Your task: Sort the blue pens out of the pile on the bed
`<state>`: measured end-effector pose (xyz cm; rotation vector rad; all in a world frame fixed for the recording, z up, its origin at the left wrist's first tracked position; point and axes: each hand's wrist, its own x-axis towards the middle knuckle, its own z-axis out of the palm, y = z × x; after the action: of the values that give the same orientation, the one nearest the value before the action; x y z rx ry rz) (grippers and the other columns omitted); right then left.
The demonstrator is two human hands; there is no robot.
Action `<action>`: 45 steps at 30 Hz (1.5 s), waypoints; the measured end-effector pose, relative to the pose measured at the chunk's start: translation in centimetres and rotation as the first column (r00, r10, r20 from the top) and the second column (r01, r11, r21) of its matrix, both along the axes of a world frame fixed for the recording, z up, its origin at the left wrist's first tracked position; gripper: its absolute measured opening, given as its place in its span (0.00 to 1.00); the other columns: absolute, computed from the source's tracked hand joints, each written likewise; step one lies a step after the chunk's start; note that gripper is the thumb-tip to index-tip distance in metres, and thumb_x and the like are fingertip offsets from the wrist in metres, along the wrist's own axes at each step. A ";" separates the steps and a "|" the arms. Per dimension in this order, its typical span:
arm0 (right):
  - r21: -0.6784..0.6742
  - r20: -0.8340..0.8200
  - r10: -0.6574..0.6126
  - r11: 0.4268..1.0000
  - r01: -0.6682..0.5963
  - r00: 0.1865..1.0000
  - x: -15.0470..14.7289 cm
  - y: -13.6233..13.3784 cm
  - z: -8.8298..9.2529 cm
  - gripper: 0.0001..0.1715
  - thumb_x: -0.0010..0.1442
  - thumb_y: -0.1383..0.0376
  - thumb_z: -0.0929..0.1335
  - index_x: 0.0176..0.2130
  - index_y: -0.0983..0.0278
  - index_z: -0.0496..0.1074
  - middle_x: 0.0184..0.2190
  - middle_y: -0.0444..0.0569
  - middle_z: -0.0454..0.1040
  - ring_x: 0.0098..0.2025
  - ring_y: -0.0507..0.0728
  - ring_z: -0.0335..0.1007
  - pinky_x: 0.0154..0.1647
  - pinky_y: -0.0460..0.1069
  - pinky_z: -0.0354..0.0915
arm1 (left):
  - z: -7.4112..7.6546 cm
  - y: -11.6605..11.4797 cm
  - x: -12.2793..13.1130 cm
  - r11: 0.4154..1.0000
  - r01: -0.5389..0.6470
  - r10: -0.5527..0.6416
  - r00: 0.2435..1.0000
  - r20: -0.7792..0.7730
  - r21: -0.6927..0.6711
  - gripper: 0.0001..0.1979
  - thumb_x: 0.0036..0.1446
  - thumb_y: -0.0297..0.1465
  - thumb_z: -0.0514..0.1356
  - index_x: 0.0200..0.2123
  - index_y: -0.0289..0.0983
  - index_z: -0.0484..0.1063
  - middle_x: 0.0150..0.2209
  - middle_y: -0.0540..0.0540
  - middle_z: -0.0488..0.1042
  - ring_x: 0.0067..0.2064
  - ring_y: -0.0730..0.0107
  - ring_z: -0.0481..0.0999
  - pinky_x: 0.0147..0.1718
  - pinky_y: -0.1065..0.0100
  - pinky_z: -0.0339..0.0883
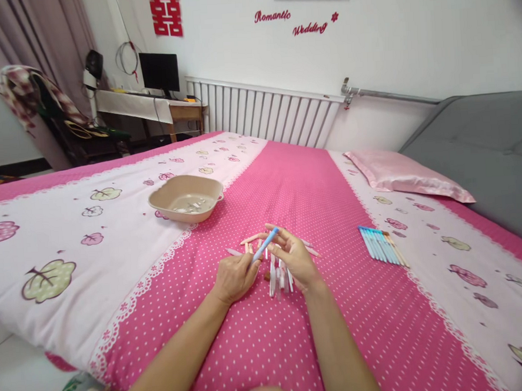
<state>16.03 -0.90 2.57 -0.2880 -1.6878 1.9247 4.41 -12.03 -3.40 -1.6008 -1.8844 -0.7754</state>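
A blue pen (265,243) slants up to the right between my two hands, above the bed. My left hand (235,278) is closed around its lower end. At the upper end, the thumb and fingers of my right hand (295,259) grip the pen. Beneath and behind both hands lies a loose pile of pens (273,282), white, clear and pale pink, partly hidden by my fingers. To the right, several light-blue pens (379,246) lie side by side in a row, with a few orange-beige ones at its right end.
A beige plastic basin (164,206) with small pale pieces in it stands on the bed, ahead and left. The pink bedspread (286,170) spreads all around. A pink pillow (410,177) lies against the grey headboard (482,135). Behind are a desk (185,111) and a monitor (160,72).
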 end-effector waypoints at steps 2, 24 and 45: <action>0.005 0.005 0.002 1.000 -0.002 1.000 0.0 0.0 -0.1 0.26 0.50 0.66 0.69 0.50 0.60 0.66 0.42 0.50 0.74 0.43 0.56 0.70 0.43 0.51 0.66 | 0.0 0.0 0.0 1.000 -0.002 0.002 1.000 -0.002 0.000 0.12 0.61 0.34 0.48 0.27 0.37 0.64 0.18 0.51 0.67 0.20 0.74 0.67 0.21 0.71 0.54; -0.017 -0.007 0.016 1.000 -0.016 1.000 -0.2 -0.2 0.1 0.25 0.48 0.64 0.70 0.48 0.61 0.67 0.43 0.50 0.73 0.45 0.56 0.69 0.42 0.50 0.66 | 0.0 -0.2 0.0 1.000 0.012 -0.012 1.000 -0.009 0.020 0.12 0.61 0.32 0.47 0.28 0.37 0.65 0.18 0.51 0.67 0.20 0.74 0.66 0.21 0.71 0.53; 0.027 0.040 -0.045 0.999 0.044 0.998 -0.5 -0.7 0.0 0.23 0.47 0.64 0.71 0.45 0.62 0.68 0.38 0.49 0.75 0.40 0.55 0.71 0.39 0.50 0.67 | -0.1 -0.1 0.0 1.000 0.009 -0.009 1.000 0.002 0.011 0.11 0.60 0.33 0.48 0.27 0.37 0.64 0.18 0.51 0.66 0.20 0.74 0.66 0.20 0.71 0.53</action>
<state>15.48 -1.61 2.59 -0.3535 -1.7170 1.8746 4.39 -12.14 -3.54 -1.6036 -1.8728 -0.7906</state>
